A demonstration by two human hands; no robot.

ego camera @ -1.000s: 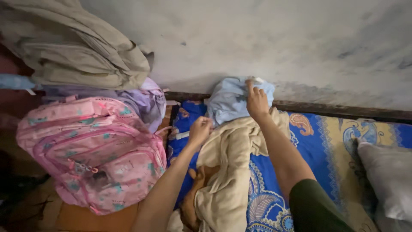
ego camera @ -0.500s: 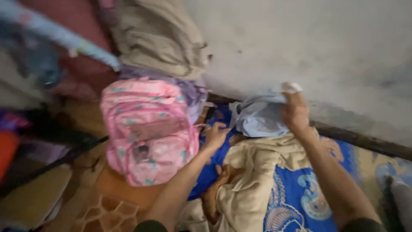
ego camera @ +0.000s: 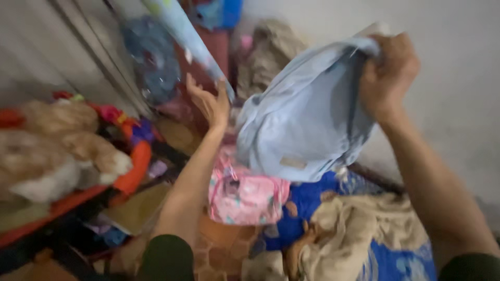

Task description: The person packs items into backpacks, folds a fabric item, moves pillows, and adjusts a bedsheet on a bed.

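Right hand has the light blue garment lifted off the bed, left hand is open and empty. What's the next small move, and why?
Probably bring the left hand across to catch the free hanging edge of the light blue garment. The right hand grips only one top corner, so the cloth droops bunched above the pink backpack; a second grip would likely spread it.

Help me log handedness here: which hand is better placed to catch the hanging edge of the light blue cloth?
Left hand, probably: it is open and empty beside the light blue cloth, while the right hand grips its top.

The right hand (ego camera: 388,73) has lifted the light blue cloth (ego camera: 307,122) off the bedding, hanging below its grip, while the left hand (ego camera: 208,104) has risen open beside it.
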